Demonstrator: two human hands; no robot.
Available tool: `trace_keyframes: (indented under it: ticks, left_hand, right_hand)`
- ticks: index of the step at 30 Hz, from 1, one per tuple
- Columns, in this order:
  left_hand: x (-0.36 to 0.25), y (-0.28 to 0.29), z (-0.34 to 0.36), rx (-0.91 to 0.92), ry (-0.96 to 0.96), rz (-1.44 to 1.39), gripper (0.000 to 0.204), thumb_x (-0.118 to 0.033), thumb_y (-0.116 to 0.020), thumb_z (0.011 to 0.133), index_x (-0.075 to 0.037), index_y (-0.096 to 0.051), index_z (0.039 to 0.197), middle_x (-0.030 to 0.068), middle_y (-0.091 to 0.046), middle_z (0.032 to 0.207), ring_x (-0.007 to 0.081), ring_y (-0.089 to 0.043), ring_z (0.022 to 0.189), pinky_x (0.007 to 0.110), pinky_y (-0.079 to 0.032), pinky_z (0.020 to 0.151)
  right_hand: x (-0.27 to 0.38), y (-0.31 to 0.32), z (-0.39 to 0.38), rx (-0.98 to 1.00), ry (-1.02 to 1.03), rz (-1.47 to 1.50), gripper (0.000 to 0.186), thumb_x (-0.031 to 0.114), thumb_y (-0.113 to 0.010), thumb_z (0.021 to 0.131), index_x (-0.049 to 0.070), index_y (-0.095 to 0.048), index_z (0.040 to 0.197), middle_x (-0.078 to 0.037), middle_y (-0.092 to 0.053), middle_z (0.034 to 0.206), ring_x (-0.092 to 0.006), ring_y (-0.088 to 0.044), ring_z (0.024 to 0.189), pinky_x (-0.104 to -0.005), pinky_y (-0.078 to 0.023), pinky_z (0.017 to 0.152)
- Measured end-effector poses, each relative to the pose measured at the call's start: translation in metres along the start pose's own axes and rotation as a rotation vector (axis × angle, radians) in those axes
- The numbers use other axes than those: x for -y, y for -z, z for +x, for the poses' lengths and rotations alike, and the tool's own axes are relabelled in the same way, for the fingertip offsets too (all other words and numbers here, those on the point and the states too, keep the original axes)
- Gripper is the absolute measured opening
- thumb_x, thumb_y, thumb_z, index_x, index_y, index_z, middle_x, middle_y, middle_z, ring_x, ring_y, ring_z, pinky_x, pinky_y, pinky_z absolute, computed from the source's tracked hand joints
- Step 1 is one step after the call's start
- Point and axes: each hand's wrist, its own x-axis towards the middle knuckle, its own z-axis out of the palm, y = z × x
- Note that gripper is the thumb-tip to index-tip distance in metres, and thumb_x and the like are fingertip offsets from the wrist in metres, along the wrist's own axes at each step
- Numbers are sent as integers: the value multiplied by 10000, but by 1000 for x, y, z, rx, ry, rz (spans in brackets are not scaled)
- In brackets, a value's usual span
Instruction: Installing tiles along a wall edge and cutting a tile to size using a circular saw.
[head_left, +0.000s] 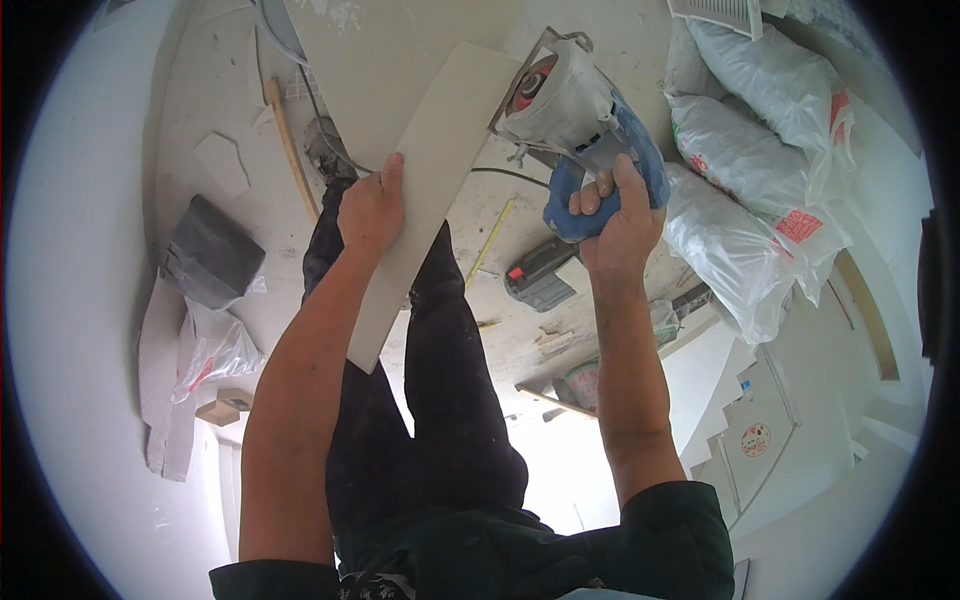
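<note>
While left hand (370, 205) clamps a flat pale tile strip (430, 190), right hand (615, 215) grips a dusty blue cutter (575, 110) at its far edge.

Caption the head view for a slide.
Left hand steadies a pale tile strip while right hand holds a blue handheld cutter at its end.

You see bright, even daylight with soft shadows. Below the dark trousers (440, 400) the floor blows out white. Around them, fisheye bending grows toward the black rim.
</note>
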Motion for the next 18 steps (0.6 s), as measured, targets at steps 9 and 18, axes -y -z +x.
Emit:
trace_keyframes:
  ticks: [9,18]
  left_hand:
    - [0,-2,-2,-12,8,23,809,-649,-279,973,38,-704,942,299,-663,955,473,-617,984,523,-455,876]
    - [-1,0,-3,-15,29,29,791,-649,-285,969,19,-709,970,283,-670,972,468,-619,991,526,-457,881]
  right_hand:
    - [-4,0,-13,-34,-23,51,237,86,-555,917,-3,-564,1137,-26,-511,666,-120,-490,484,-306,-462,461]
    - [-4,-2,-19,-8,-33,44,248,85,-557,914,9,-562,1150,-26,-507,660,-128,-495,491,-311,-457,464]
